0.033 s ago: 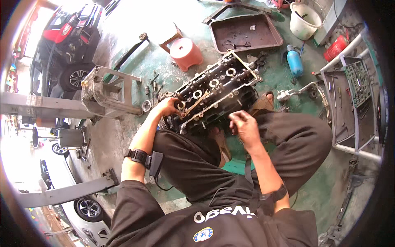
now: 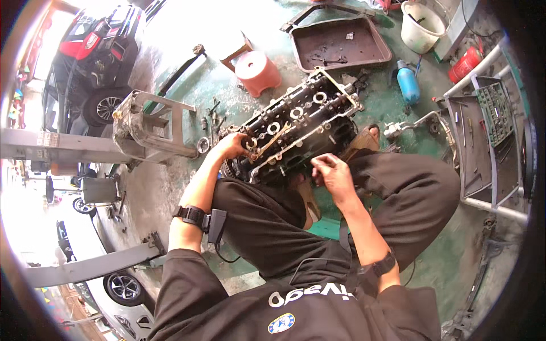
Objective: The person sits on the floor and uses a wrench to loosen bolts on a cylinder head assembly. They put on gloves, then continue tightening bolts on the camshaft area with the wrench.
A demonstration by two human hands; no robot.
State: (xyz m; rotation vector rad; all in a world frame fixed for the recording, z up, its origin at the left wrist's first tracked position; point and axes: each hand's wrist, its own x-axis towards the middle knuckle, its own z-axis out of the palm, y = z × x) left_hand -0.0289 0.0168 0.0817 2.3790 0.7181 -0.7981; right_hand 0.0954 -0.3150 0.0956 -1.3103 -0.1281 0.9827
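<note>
A black engine cylinder head (image 2: pixel 310 116) with pale round rings along its top lies slantwise on the floor in front of my legs. My left hand (image 2: pixel 232 146) rests on its left end, fingers curled down by the leftmost ring; what they grip is hidden. Close to those fingertips, a tan, slim wrench-like bar (image 2: pixel 277 140) lies along the top of the engine part. My right hand (image 2: pixel 334 175) hovers off the near side, above my lap, thumb and fingers pinched together. Anything between them is too small to make out.
Beyond the engine stand a pink stool (image 2: pixel 257 73) and a brown drip tray (image 2: pixel 381 54) with tools. A blue spray bottle (image 2: pixel 407 85), a white bucket (image 2: pixel 420 34) and a tool cart (image 2: pixel 463 165) are to the right. A metal step stand (image 2: pixel 153 128) is at left, near parked cars.
My right hand has shifted slightly left, toward the engine part, with its fingers still pinched. The left hand keeps its place.
</note>
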